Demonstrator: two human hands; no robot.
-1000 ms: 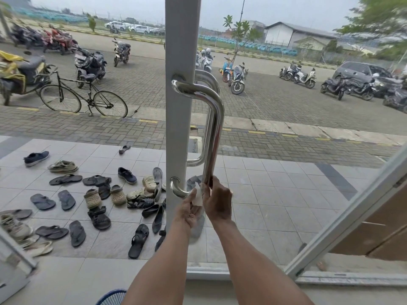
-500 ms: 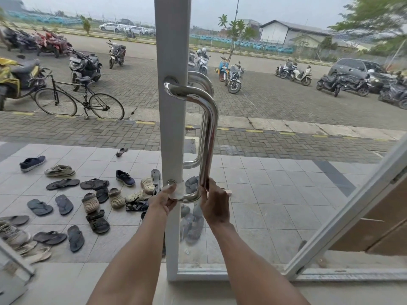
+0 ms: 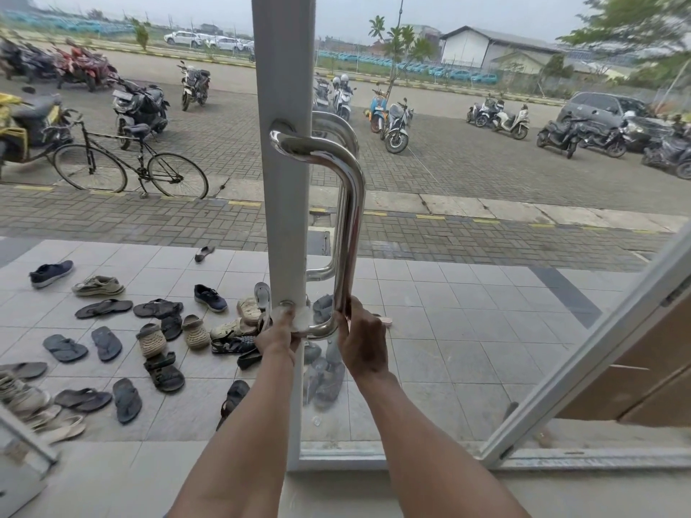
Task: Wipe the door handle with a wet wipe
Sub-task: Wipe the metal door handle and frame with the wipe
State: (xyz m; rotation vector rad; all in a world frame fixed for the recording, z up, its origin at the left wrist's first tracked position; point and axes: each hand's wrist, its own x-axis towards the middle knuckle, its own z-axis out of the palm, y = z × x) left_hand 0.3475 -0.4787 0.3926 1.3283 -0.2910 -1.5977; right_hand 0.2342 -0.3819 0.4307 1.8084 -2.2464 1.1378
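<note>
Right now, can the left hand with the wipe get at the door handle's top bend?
Probably yes: the left hand holds the wet wipe at the lower mount, and the door handle is bare up to its top bend. The right hand grips only the bar's lower end.

Gap btw the door handle [image 3: 351, 218]'s upright bar and the white door stile [image 3: 284, 181] is free from top bend down to the low part. Glass pane [image 3: 448, 293] shuts it off at the back, w/ outer handle [image 3: 329, 271] just behind. Bottom bend is crowded: left hand [image 3: 278, 332] holds wet wipe [image 3: 299, 315] at the lower mount, right hand [image 3: 361, 342] grips the bar's foot. Room right of bar, in front of glass, is open.
</note>
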